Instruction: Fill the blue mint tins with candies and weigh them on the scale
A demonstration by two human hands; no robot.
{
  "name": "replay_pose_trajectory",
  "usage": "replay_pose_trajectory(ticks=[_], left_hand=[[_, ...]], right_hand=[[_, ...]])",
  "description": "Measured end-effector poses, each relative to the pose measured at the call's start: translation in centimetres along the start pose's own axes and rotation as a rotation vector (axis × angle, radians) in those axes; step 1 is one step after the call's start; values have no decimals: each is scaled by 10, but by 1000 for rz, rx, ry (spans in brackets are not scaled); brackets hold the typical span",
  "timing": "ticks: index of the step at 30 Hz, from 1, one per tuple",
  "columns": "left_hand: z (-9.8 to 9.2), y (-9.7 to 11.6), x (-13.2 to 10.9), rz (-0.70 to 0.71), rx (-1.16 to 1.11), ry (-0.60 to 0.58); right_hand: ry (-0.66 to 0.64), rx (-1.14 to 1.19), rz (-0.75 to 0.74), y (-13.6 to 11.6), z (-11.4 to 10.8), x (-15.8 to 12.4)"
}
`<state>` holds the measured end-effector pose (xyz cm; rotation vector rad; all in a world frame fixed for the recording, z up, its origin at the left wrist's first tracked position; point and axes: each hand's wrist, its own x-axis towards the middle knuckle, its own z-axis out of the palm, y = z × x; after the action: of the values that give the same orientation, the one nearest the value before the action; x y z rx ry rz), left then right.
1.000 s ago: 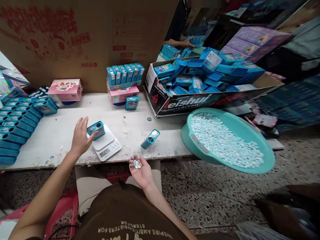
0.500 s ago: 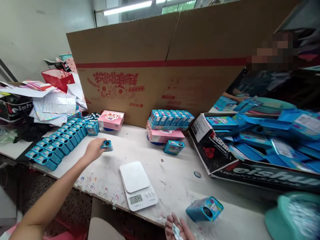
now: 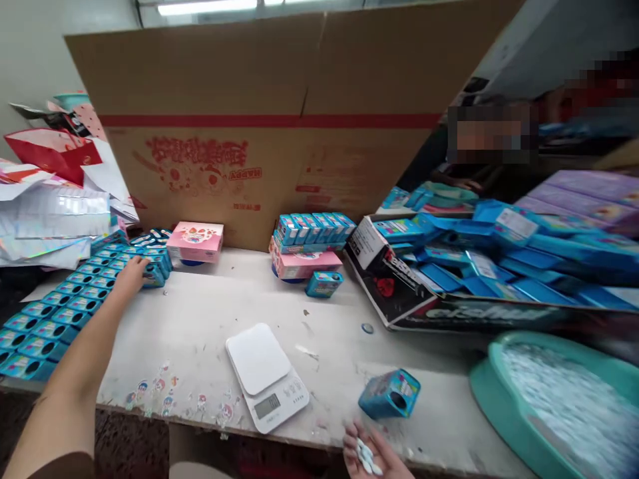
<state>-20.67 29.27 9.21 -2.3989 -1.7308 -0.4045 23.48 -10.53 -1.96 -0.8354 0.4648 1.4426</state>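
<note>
At the end of the rows of blue boxes [image 3: 64,299] on the left, my left hand [image 3: 132,274] is closed around a small blue box [image 3: 152,274]. My right hand [image 3: 368,456], low at the table's front edge, is palm up with fingers curled under several white pieces [image 3: 368,458]. Just above it a blue box with a dark round hole [image 3: 390,394] lies on the table. Between the hands sits a white scale [image 3: 267,376]; its display is too blurred to read surely.
Behind stands a tall cardboard sheet [image 3: 200,80] with pink boxes [image 3: 196,241] before it. At right are a black carton [image 3: 399,293] of flat blue boxes and a green basin [image 3: 492,386] of white pieces. A person is at the back right.
My left hand has carried the small blue box leftward to the rows. The view has turned right, showing more of the green basin. The white pieces are still in my right hand.
</note>
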Motion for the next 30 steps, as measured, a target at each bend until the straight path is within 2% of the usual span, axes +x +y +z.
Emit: replay_pose_trajectory(ticks=[3,4,5,6,8,9,11,14,15,16,18,19,21,24,25,27,30], left_hand=[[-1,9,-7,-1,-21,114],[-1,19,-7,14,-36,177],[0,34,-7,50,-59,309],[1,56,-6,100,-99,396],[5,118,-11,243,-221,422],[5,158,-19,317,-306,429],[2,246,-43,460,-489,360],[-7,372,-83,692,-671,110],[-10,406,-92,781,-654,44],[-12,434,-99,934,-603,-10],[-15,476,-104,1255,-437,-127],[-14,489,-104,1382,-361,-174],[-10,507,-100,1538,-274,-235],[-3,515,-92,1632,-211,-252],[-5,513,-89,1625,-174,-255],[-15,504,-84,1523,-86,-270],[-50,475,-77,1209,30,-327]], right_hand=[[44,50,-49,6,21,-14],[48,63,-58,7,27,-17],[58,74,-68,7,32,-18],[67,92,-74,6,35,-18],[76,128,-65,3,36,-16],[70,149,-58,1,35,-14],[42,188,-47,-2,28,-13],[-3,246,-70,-7,12,-19],[-9,263,-82,-10,6,-22],[-11,280,-95,-14,-1,-25],[-7,310,-116,-21,-16,-33],[-4,323,-124,-26,-23,-36],[0,341,-147,-33,-36,-42],[-17,343,-169,-43,-46,-48],[-30,340,-167,-46,-48,-49],[-54,330,-148,-50,-49,-50],[-83,307,-119,-54,-51,-51]])
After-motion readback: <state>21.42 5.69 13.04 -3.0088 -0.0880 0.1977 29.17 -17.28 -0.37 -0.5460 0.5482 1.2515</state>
